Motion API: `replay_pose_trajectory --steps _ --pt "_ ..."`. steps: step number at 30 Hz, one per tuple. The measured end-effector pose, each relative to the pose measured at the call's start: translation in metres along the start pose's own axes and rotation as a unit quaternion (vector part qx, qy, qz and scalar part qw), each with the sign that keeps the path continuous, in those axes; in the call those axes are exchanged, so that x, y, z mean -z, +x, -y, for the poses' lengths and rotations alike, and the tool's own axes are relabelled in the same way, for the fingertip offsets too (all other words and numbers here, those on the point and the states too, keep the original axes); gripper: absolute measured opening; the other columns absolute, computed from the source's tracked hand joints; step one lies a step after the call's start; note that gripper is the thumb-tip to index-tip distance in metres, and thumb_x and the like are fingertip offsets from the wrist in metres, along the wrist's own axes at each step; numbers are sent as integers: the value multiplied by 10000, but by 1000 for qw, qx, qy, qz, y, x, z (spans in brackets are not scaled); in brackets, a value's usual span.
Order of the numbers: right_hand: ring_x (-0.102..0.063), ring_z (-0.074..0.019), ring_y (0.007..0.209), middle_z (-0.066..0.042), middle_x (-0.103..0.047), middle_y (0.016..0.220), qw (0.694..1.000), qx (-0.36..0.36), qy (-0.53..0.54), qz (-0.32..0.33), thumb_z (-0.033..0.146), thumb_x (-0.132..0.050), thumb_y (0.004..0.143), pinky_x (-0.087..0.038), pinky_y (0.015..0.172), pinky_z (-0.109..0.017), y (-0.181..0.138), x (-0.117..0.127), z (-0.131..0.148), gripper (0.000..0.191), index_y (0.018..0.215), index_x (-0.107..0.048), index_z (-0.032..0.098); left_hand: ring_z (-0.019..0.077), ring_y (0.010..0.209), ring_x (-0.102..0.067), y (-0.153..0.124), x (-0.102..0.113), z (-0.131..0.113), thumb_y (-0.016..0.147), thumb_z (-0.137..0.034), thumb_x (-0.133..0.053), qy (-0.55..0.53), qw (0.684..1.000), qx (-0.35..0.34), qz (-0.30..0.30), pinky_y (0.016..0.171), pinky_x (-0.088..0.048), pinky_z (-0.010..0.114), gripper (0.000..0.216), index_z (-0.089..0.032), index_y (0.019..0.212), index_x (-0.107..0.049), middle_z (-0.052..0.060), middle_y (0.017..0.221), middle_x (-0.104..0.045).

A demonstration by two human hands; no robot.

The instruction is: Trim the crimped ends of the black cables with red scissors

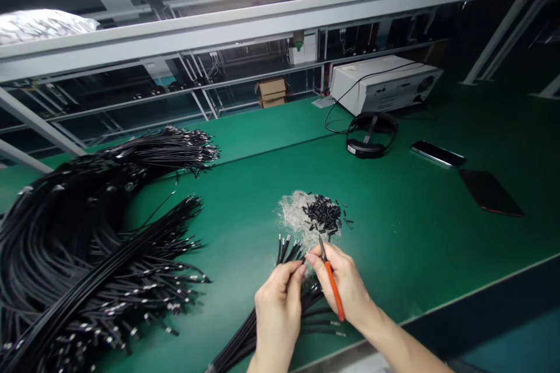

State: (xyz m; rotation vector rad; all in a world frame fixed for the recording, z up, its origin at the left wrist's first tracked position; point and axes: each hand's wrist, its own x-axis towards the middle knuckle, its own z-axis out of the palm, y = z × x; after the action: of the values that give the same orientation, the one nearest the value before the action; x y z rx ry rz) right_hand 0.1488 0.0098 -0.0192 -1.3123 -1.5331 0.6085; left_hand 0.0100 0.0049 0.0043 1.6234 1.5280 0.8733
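My left hand point(280, 297) is closed in a pinch on the end of a black cable point(303, 259), close to my right fingertips. In my right hand point(343, 280) I hold orange-handled pliers point(334, 291), their dark tip pointing up and away; the jaws are too small to read. My right thumb and forefinger also meet near the cable end. Beneath my hands lies a bundle of black cables point(240, 338) with pale tips. Just beyond them is a pile of short black sleeves point(324, 213) beside a heap of clear, thin scraps point(294, 211).
A large mass of black cables point(65, 233) covers the left of the green table point(258, 175). Farther back stand a black headband-like device point(366, 149) and a white box-shaped machine point(385, 87) with a cord. A phone point(438, 154) and a dark flat case point(490, 192) lie at right.
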Motion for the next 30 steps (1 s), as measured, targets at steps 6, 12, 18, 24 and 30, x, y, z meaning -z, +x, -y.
replay_pose_trajectory --steps 6,12,18,24,30 --pt "-497 -150 656 -12 -575 736 982 139 -126 27 189 -408 944 -348 667 -287 6 9 -7 171 797 -496 186 96 636 -614 5 0 -2 807 -484 -531 -120 984 106 83 611 -480 168 381 -134 891 -656 41 743 -662" --pt "-504 -167 625 -7 -595 802 936 88 -330 84 327 -558 890 -332 618 -295 -1 30 -8 119 934 -552 217 54 521 -558 12 -1 -3 766 -488 -585 -168 971 145 84 514 -433 140 408 -91 843 -637 30 671 -626" --pt "-540 -213 700 -28 -549 797 901 85 -406 122 510 -728 682 -348 663 -326 -7 25 -5 383 837 -557 204 35 462 -522 13 -2 -4 754 -481 -600 -191 964 157 95 475 -412 130 405 -79 788 -627 17 616 -601" --pt "-542 -209 734 -23 -542 793 891 98 -425 127 385 -697 773 -333 704 -343 -2 16 -8 240 839 -552 206 23 416 -488 15 -3 -5 754 -477 -598 -185 964 157 108 436 -365 123 396 -81 738 -608 10 588 -589" --pt "-528 -202 722 -31 -546 777 878 119 -446 131 297 -640 831 -306 707 -350 0 19 -7 129 830 -553 202 21 416 -481 16 -2 -5 751 -475 -601 -183 964 161 112 434 -356 123 396 -79 747 -608 5 585 -577"
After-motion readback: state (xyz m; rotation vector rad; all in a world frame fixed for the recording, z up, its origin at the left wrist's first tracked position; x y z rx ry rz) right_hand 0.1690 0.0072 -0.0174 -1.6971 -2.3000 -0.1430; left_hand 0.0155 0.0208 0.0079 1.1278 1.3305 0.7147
